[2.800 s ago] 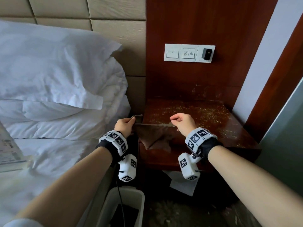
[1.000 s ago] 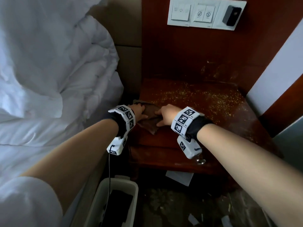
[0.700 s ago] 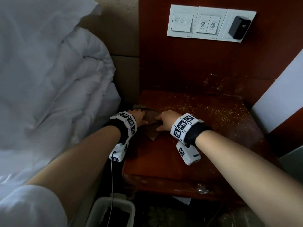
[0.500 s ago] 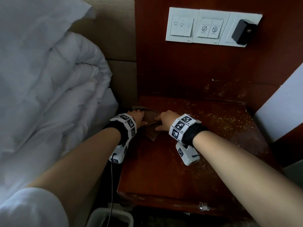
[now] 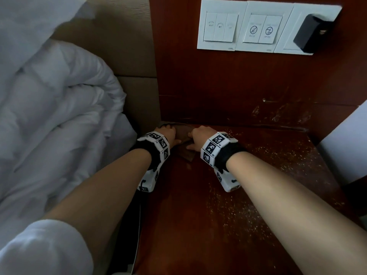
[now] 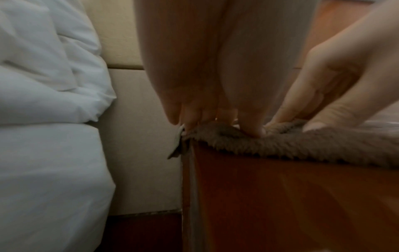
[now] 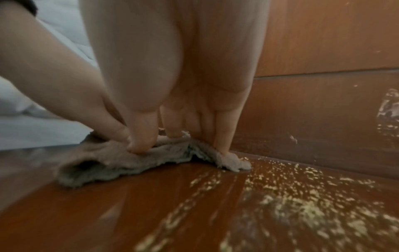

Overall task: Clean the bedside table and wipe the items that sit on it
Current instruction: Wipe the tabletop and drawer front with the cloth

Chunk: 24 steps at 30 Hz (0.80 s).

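Cloth: brown, fluffy, bunched at the back-left corner of the bedside table, left of centre in the head view, one tip drooping over the table's left edge.

Left hand: fingers held close together, tips pressing down into the cloth's left end at the corner.

Right hand: thumb and fingers dug into the cloth's right part, tips against the back panel.

Crumbs: pale grit strewn across the centre and right of the tabletop, unwiped.

Risk: a hurried stroke rightward may scatter grit off the front or right edge onto the floor; the bunched cloth may ride over the crumbs and leave streaks; the overhanging tip may drag crumbs onto the white bedding at frame left.

Change: earlier both hands held the cloth stretched and lifted near the table's front-left edge; now it lies pressed flat at the rear corner.
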### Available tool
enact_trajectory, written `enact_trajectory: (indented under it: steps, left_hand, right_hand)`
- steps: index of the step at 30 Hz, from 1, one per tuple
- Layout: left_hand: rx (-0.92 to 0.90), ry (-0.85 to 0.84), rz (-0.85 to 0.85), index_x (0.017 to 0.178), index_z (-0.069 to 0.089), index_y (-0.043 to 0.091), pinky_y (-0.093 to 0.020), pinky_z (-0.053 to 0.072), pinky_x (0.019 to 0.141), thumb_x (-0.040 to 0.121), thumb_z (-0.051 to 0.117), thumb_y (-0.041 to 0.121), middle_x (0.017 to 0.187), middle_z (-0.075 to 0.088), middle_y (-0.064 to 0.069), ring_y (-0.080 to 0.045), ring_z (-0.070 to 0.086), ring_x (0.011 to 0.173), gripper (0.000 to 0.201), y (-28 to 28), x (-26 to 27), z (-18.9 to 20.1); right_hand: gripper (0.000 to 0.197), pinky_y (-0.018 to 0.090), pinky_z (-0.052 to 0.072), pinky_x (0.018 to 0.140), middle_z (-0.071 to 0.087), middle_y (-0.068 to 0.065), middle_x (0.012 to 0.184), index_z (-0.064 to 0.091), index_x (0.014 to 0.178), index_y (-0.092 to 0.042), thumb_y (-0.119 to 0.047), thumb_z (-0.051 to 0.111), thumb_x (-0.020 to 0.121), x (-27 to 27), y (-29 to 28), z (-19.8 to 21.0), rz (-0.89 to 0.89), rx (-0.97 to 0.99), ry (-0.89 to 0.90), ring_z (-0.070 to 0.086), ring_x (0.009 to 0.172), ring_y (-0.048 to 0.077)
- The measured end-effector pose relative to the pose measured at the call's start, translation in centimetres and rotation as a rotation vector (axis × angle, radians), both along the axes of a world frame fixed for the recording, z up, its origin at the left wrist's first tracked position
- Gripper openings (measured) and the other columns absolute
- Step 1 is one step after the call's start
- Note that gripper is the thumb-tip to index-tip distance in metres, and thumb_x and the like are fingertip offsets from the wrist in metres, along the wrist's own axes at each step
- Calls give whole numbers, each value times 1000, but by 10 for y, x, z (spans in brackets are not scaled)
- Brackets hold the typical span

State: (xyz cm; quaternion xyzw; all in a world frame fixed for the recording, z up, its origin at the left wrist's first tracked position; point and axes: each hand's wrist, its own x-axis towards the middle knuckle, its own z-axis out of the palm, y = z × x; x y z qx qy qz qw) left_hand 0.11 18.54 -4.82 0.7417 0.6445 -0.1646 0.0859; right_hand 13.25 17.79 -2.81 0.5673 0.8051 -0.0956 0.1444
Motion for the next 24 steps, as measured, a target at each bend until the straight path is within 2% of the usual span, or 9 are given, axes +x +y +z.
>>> enact_trajectory:
  steps: [3,5,9,16,20,22,24]
  left_hand:
    - [9,6,2,145,24,4,-43,27,110,97,37,44,149,29,-18,-31,34,135,64,7,2,-2]
    - [23,1,-5,141,33,6,-45,27,110,96,38,46,145,38,-16,-31,41,131,60,10,1,-2]
    - [44,-11,-31,119,55,8,-43,37,102,93,44,47,123,59,-12,-29,56,112,47,14,2,4]
    - [90,51,-25,108,60,9,-38,40,95,91,43,55,113,63,-11,-28,59,104,52,10,13,10]
    - [89,51,-48,105,61,6,-32,42,82,91,43,54,109,64,-11,-26,61,99,52,3,36,10]
    - [116,28,-66,102,62,8,-30,38,75,91,44,55,107,65,-10,-26,62,97,52,-2,46,8]
    - [128,23,-84,101,62,10,-28,35,72,91,43,56,105,65,-9,-25,62,95,51,-4,58,7]
  right_hand:
    - [51,36,52,84,60,13,121,54,129,-12,-43,57,88,1,9,-1,12,-5,-16,61,105,29]
    - [51,34,51,81,61,13,120,55,127,-11,-43,58,87,1,12,-1,17,-10,-22,61,104,29]
    - [50,31,48,77,62,13,117,57,124,-9,-43,59,87,2,15,-2,22,-16,-22,62,104,28]
    - [47,32,50,79,62,14,118,56,124,-8,-39,56,90,14,9,-3,20,10,-20,62,104,30]
    - [50,34,50,82,61,15,121,54,129,-8,-37,59,89,34,2,0,-39,18,-26,61,107,31]
    - [50,35,51,85,61,15,120,54,129,-8,-37,60,88,47,-4,1,-77,17,-23,61,108,32]
    - [49,37,51,88,61,16,120,55,127,-9,-37,60,88,61,-9,2,-104,15,-19,60,108,33]
